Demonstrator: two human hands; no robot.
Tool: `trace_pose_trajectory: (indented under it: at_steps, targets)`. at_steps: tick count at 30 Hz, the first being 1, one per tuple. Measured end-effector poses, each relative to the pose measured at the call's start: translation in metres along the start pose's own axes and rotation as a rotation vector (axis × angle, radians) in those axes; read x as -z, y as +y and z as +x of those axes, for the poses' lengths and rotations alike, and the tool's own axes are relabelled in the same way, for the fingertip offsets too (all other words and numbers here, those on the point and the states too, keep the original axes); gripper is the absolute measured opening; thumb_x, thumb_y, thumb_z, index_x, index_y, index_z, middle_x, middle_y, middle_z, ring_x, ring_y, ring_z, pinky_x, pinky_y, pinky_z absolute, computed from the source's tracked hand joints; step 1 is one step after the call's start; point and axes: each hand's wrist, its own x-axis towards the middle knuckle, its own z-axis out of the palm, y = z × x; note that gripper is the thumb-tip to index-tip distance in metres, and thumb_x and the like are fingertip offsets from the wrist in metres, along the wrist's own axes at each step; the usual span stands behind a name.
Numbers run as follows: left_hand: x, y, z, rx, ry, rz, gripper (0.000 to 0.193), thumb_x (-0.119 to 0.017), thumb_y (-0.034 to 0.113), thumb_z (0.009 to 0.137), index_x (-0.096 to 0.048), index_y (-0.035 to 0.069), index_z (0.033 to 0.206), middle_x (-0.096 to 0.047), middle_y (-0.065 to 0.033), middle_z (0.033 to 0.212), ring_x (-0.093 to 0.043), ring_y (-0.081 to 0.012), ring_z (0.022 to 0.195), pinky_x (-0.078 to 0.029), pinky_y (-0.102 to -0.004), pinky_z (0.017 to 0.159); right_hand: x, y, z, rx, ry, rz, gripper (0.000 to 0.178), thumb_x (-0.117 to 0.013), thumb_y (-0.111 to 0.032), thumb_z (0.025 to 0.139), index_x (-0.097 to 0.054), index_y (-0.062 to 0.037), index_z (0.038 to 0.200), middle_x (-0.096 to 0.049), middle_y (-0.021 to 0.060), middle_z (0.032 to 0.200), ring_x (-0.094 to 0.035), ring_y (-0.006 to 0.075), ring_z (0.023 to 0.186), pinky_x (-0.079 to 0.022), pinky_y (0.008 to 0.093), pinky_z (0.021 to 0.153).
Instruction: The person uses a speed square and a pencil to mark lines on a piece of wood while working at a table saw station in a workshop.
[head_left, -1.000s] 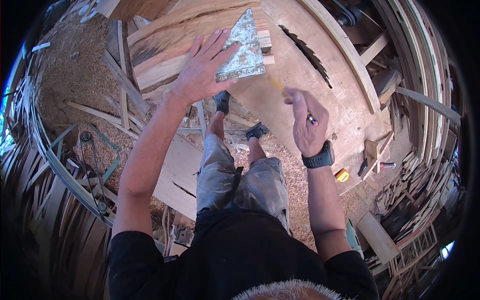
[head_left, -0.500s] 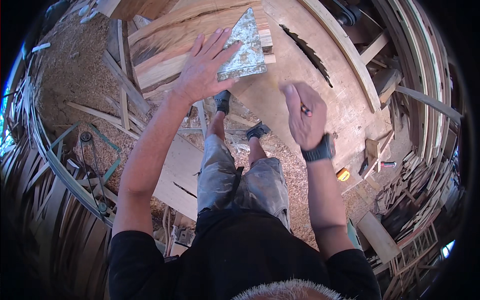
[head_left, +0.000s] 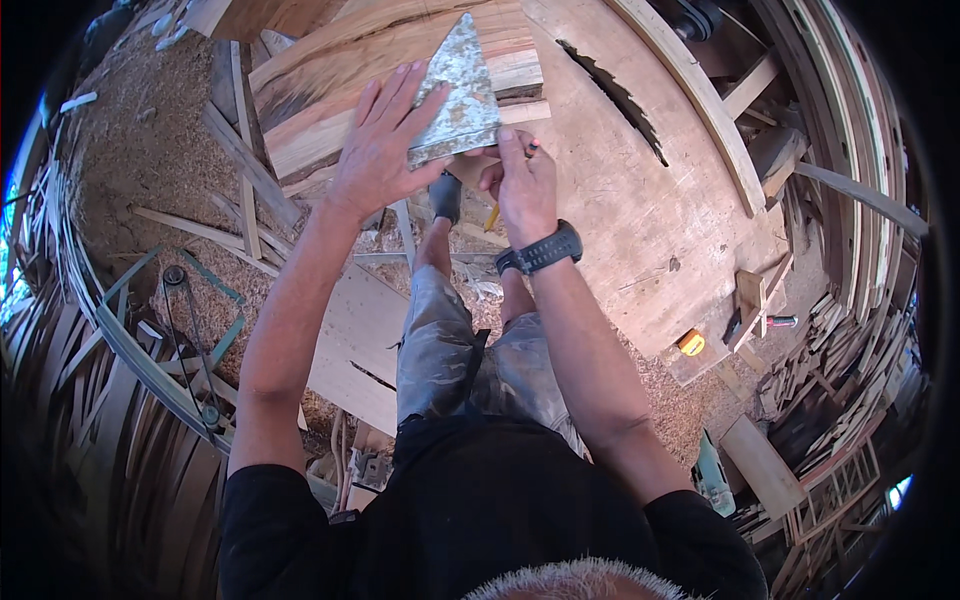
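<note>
Swinging in from the side, right hand (head_left: 522, 180) now gripping a pencil (head_left: 493, 215) at the template (head_left: 458, 95) edge. Left hand (head_left: 378, 150) pressing it flat, fingers spread, on planks (head_left: 330, 120). Risking template slip, skewing the line.

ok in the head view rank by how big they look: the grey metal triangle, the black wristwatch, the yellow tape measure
1. Worn grey metal triangle, clearly largest.
2. Black wristwatch on the right wrist.
3. Small yellow tape measure, smallest, though it lies farther from the camera, so its true size is unsure.
</note>
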Motion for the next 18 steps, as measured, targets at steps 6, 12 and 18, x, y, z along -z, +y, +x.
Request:
trace_pose_trajectory:
  at_steps: [6, 12, 18]
  targets:
    - [0.011, -0.014, -0.031, 0.108, -0.021, 0.018, 0.084, -0.077, 0.036, 0.079, -0.042, 0.017, 0.154, -0.031, -0.0145, 0.163, -0.027, -0.0345, 0.151, -0.019, -0.0515, 0.122, -0.025, 0.014, -0.004, -0.026, -0.111, 0.081, 0.027, -0.056, -0.025, 0.105, -0.061, 0.0023, 0.102, -0.070, 0.0085, 0.088, -0.056, 0.0079, 0.054, -0.045, 0.0217, 0.050]
    - [0.019, -0.021, -0.046, 0.143, -0.028, 0.034, 0.082, -0.075, 0.039, 0.081, -0.042, 0.017, 0.153, -0.031, -0.0123, 0.163, -0.028, -0.0317, 0.150, -0.018, -0.0502, 0.123, -0.034, 0.019, -0.007, -0.083, -0.157, 0.046, 0.028, -0.060, -0.029, 0.103, -0.063, -0.0011, 0.108, -0.071, 0.0072, 0.092, -0.057, 0.0072, 0.056, -0.039, 0.0198, 0.050]
    - [0.019, -0.018, -0.049, 0.170, 0.005, -0.008, 0.083, -0.078, 0.036, 0.080, -0.043, 0.016, 0.153, -0.031, -0.0116, 0.164, -0.026, -0.0325, 0.152, -0.018, -0.0504, 0.123, -0.032, 0.021, -0.004, -0.059, -0.170, 0.031, 0.030, -0.061, -0.027, 0.103, -0.063, 0.0018, 0.110, -0.072, 0.0088, 0.093, -0.057, 0.0076, 0.057, -0.043, 0.0197, 0.052]
